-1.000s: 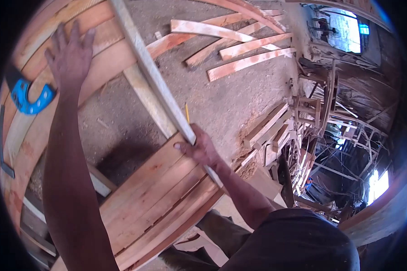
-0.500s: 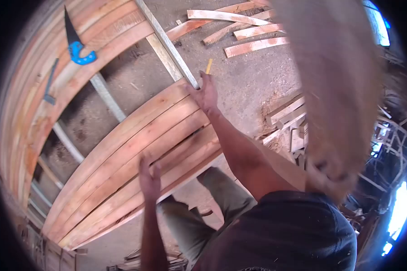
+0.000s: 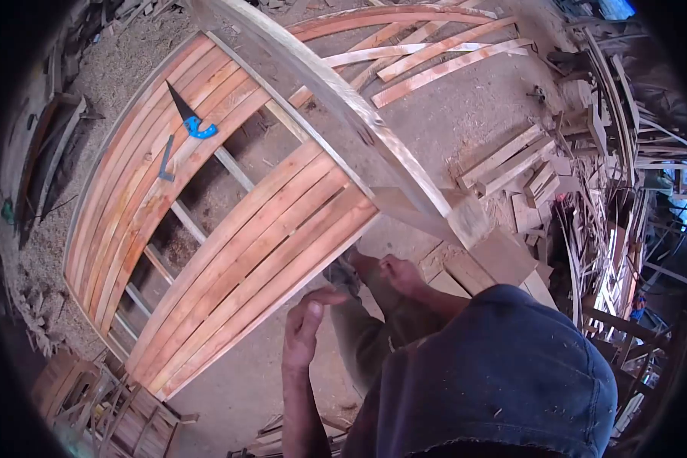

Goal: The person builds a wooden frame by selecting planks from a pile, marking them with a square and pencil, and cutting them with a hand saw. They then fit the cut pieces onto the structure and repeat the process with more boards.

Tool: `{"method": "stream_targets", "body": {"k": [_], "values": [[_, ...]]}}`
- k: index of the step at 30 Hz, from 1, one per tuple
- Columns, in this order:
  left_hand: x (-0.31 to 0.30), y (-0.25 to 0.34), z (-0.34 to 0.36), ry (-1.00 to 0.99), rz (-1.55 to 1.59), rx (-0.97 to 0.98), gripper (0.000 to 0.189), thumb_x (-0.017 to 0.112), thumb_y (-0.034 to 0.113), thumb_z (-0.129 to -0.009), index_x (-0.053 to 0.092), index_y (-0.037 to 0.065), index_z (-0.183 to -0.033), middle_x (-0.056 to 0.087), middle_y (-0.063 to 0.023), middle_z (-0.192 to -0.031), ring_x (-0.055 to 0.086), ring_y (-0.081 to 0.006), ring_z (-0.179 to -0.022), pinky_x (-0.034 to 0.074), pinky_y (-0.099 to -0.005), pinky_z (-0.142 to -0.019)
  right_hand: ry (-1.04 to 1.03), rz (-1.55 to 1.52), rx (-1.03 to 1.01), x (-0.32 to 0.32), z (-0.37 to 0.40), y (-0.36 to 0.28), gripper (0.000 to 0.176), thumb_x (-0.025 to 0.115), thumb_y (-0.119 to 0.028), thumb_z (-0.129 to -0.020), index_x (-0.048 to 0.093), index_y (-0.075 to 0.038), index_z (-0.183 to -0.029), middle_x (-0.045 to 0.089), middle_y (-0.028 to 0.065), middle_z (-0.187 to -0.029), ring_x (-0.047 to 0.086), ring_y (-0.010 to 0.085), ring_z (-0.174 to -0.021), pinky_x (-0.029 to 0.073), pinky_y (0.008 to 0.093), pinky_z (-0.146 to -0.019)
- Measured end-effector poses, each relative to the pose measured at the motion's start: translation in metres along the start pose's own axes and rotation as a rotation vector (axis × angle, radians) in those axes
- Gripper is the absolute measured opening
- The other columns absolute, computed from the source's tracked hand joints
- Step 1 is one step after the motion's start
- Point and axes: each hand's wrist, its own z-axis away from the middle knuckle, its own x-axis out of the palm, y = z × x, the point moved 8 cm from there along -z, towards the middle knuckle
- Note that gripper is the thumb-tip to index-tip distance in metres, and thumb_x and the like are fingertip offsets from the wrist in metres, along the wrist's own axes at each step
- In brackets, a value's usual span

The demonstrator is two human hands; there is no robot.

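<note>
My left hand (image 3: pixel 304 328) hovers in front of the near edge of a wooden panel, its fingers stretched out to the right and the thumb raised; it holds nothing that I can see. Close to my trouser leg, my right hand (image 3: pixel 401 275) is curled closed; whatever may be inside it is hidden. The nearest part of the panel is a group of curved reddish planks (image 3: pixel 259 244), with narrow gaps between some of them. A handsaw with a blue handle (image 3: pixel 201 128) and a metal try square (image 3: pixel 166 160) lie on the far curved planks (image 3: pixel 130 206).
A thick timber beam (image 3: pixel 324 84) crosses diagonally above the panel's right side. Curved offcuts (image 3: pixel 435 72) lie on the floor beyond it. Stacked wood blocks (image 3: pixel 511 160) and piled scrap strips (image 3: pixel 611 252) are at the right. Slatted woodwork (image 3: pixel 130 420) stands lower left.
Both hands have come off the panel toward my body. My right hand, earlier at the panel's right edge by a yellow stick, is now curled near my leg. The view has shifted back.
</note>
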Motion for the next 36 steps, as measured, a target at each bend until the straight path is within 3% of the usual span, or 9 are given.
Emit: {"method": "stream_targets", "body": {"k": [3,6,9,15,18,20,27,29,36], "values": [[0.097,0.170,-0.003,-0.559,0.209,0.444,0.094,0.032,0.082,-0.096,0.074,0.000,-0.114,0.074,-0.0159,-0.118,0.058,-0.0390,-0.132,0.040,-0.0524,-0.113,0.026,-0.086,0.096,-0.070,0.034,-0.006,0.023,0.057,-0.028,-0.104,0.064,-0.008,-0.094,0.070,0.0123,-0.076,0.072,0.0360,-0.078,0.055,0.0442,-0.069],[0.185,0.293,0.024,-0.875,0.258,0.707,0.087,0.046,0.079,-0.092,0.074,0.000,-0.115,0.070,-0.0195,-0.125,0.057,-0.0422,-0.133,0.038,-0.0535,-0.116,-0.002,-0.159,0.271,-0.112,0.052,0.029,0.024,0.057,-0.028,-0.103,0.064,-0.007,-0.095,0.071,0.0115,-0.076,0.072,0.0337,-0.078,0.055,0.0423,-0.070],[0.248,0.349,0.021,-1.014,0.172,0.598,0.072,0.043,0.063,-0.100,0.077,0.000,-0.111,0.071,-0.0219,-0.124,0.060,-0.0428,-0.130,0.028,-0.0616,-0.120,0.074,-0.051,0.331,-0.163,0.058,0.069,0.029,0.060,-0.033,-0.100,0.067,-0.006,-0.102,0.072,0.0177,-0.086,0.071,0.0382,-0.086,0.055,0.0472,-0.078],[0.325,0.311,-0.101,-0.603,-0.424,0.512,0.056,0.073,0.051,-0.087,0.077,0.003,-0.115,0.069,-0.0180,-0.131,0.058,-0.0405,-0.132,0.032,-0.0595,-0.119,0.271,0.041,0.484,-0.237,0.085,0.207,0.039,0.060,-0.039,-0.097,0.071,-0.002,-0.104,0.073,0.0226,-0.092,0.072,0.0402,-0.091,0.055,0.0492,-0.084],[0.299,0.255,-0.195,0.215,-1.394,0.485,0.045,0.082,0.035,-0.082,0.074,0.006,-0.115,0.062,-0.0208,-0.137,0.048,-0.0454,-0.138,0.028,-0.0590,-0.121,0.241,-0.172,0.790,-0.291,0.085,0.263,0.043,0.058,-0.041,-0.097,0.072,0.000,-0.103,0.076,0.0207,-0.092,0.077,0.0269,-0.084,0.059,0.0389,-0.079],[0.236,0.185,-0.233,0.392,-1.575,0.478,0.043,0.078,0.036,-0.085,0.074,0.004,-0.114,0.061,-0.0272,-0.134,0.048,-0.0491,-0.135,0.025,-0.0609,-0.122,0.167,-0.296,0.816,-0.313,0.065,0.315,0.044,0.058,-0.041,-0.097,0.071,0.001,-0.103,0.076,0.0184,-0.084,0.076,0.0254,-0.075,0.060,0.0383,-0.073],[0.238,0.172,-0.252,0.386,-1.660,0.127,0.037,0.075,0.037,-0.089,0.075,0.003,-0.102,0.071,-0.0155,-0.123,0.065,-0.0342,-0.118,0.039,-0.0538,-0.113,0.227,-0.643,0.940,-0.405,0.020,0.383,0.040,0.059,-0.039,-0.098,0.074,-0.002,-0.091,0.075,0.0113,-0.072,0.073,0.0208,-0.060,0.060,0.0381,-0.062],[0.227,0.157,-0.256,0.147,-1.724,-0.264,0.066,0.058,0.058,-0.099,0.065,0.004,-0.136,0.066,-0.0229,-0.135,0.055,-0.0424,-0.131,0.038,-0.0526,-0.117,0.146,-0.432,0.939,-0.420,-0.003,0.399,0.040,0.060,-0.040,-0.097,0.075,-0.003,-0.089,0.076,0.0122,-0.074,0.073,0.0211,-0.062,0.060,0.0382,-0.063],[0.236,0.171,-0.261,0.318,-1.699,-0.117,0.063,0.054,0.058,-0.099,0.078,0.001,-0.105,0.076,-0.0227,-0.107,0.066,-0.0418,-0.111,0.042,-0.0538,-0.112,0.038,-0.361,0.853,-0.430,-0.123,0.384,0.033,0.059,-0.035,-0.098,0.076,-0.006,-0.100,0.076,0.0128,-0.080,0.075,0.0241,-0.066,0.060,0.0404,-0.066]]}}
